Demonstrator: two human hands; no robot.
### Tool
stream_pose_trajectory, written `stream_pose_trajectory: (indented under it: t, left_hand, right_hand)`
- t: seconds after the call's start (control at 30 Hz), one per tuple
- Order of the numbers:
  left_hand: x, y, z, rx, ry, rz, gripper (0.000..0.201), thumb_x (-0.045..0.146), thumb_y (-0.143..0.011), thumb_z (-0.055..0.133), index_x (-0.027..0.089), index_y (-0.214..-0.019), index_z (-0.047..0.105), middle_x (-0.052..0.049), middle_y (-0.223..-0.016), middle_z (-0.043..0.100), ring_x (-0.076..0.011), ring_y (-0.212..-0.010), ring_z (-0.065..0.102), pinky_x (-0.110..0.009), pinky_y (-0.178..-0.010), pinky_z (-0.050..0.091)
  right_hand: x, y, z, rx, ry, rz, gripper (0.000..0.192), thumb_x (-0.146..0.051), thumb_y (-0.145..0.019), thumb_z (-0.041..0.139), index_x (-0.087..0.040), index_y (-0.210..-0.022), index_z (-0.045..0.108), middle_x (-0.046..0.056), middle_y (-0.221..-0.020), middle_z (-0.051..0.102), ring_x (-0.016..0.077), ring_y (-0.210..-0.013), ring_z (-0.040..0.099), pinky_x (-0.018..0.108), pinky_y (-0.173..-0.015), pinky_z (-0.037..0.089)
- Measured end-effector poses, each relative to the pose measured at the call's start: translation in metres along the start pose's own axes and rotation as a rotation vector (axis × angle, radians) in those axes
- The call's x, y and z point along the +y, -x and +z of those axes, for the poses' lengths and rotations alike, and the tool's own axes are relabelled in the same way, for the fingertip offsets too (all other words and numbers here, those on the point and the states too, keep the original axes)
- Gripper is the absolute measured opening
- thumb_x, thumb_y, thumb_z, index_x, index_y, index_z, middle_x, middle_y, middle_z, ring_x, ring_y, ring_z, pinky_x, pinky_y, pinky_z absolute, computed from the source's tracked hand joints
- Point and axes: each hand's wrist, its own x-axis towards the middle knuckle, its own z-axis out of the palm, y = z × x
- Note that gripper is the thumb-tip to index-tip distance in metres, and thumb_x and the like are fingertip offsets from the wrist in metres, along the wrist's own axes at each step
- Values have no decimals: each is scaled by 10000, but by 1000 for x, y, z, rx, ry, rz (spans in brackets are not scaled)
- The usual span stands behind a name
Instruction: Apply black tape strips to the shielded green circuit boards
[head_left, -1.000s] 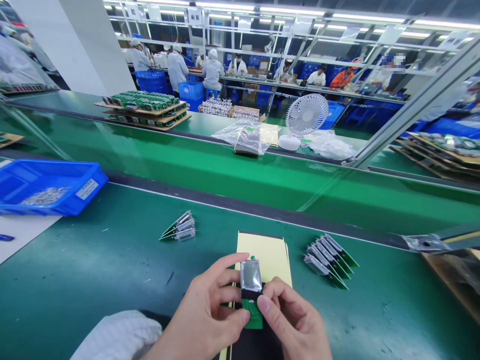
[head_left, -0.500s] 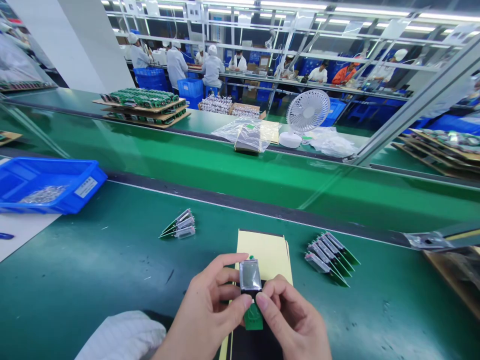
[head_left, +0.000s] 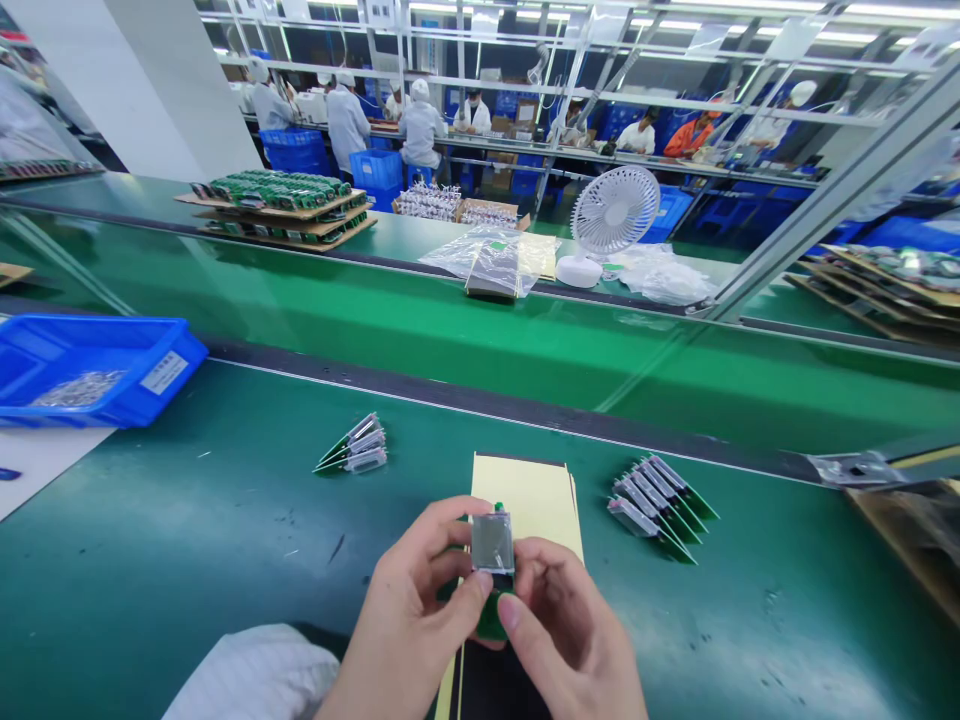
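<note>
At table centre: left hand [head_left: 409, 625] and right hand [head_left: 570, 640] pinch one display module [head_left: 493, 545] over yellow sheet [head_left: 529, 500].
Left pile [head_left: 356, 445]: few modules.
Right pile [head_left: 660, 505]: more modules.
Progress: judged partway.

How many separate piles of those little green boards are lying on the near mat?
2. A small pile lies left of the yellow sheet, a bigger fanned pile right of it. One more board sits in both hands, left hand, right hand.

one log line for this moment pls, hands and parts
left hand: holds module | right hand: holds module | module: small screen on green board, above yellow sheet | finished stacks: right, apart
</note>
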Motion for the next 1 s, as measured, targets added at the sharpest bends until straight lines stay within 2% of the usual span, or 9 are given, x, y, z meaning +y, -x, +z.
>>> stream_pose_trajectory:
  t: [0.1,0.27,0.4,0.53,0.63,0.73,0.83,1.0]
  left_hand:
    - [-2,2,1,-14,-25,15,253,249,-751,629,294,-994,577,26,-827,501,-135,-758,571,-204,-630,529]
    - [3,5,8,76,-15,-21,229,277,-700,664,278,-925,623,45,-743,429,-98,-632,534,-175,-529,517]
    - [6,5,7,34,-40,-59,242,302,-688,675,272,-924,632,35,-760,424,-121,-672,543,-201,-543,534]
    - [6,2,1,26,-54,-66,303,272,-680,679,291,-979,629,37,-782,439,-102,-628,545,-188,-520,518]
    - [9,0,-3,29,-61,-34,365,217,-669,685,299,-1020,628,38,-778,516,-81,-588,533,-166,-510,496]
    - [13,-1,-7,-13,-61,-35,326,210,-678,678,271,-998,655,27,-761,574,-80,-574,532,-171,-512,496]
    - [13,-2,-9,-34,-59,-45,310,218,-696,667,263,-1002,660,23,-746,589,-82,-569,537,-188,-528,512]
    - [11,-2,-8,-31,-63,-19,302,190,-691,659,252,-986,657,40,-708,564,-76,-554,544,-178,-515,515]
  right_hand:
    - [-2,2,3,-31,-72,92,234,-415,-654,676,-222,-751,586,-33,-603,446,137,-563,409,236,-474,400]
    - [-1,3,5,-39,-191,139,205,-376,-639,714,-220,-677,586,-28,-590,503,128,-551,420,213,-452,405]
    - [2,3,3,-12,-274,167,215,-370,-609,743,-228,-647,586,-32,-641,540,121,-562,440,206,-455,397]
    - [-4,0,-1,-38,-187,156,212,-359,-608,753,-214,-644,602,-29,-598,566,115,-558,466,209,-508,403]
    - [-14,-3,-5,-60,-79,145,181,-344,-599,764,-215,-668,658,-24,-585,595,109,-563,492,203,-559,414]
    - [-22,-5,-9,-76,-44,160,167,-347,-582,767,-225,-669,692,-9,-609,640,127,-601,540,208,-594,431]
    - [-23,-6,-10,-74,-23,158,151,-340,-577,762,-229,-655,695,-4,-606,656,128,-590,546,207,-576,428]
    - [-19,-4,-8,-37,24,107,121,-303,-595,724,-204,-636,667,-15,-539,611,96,-487,477,200,-494,387]
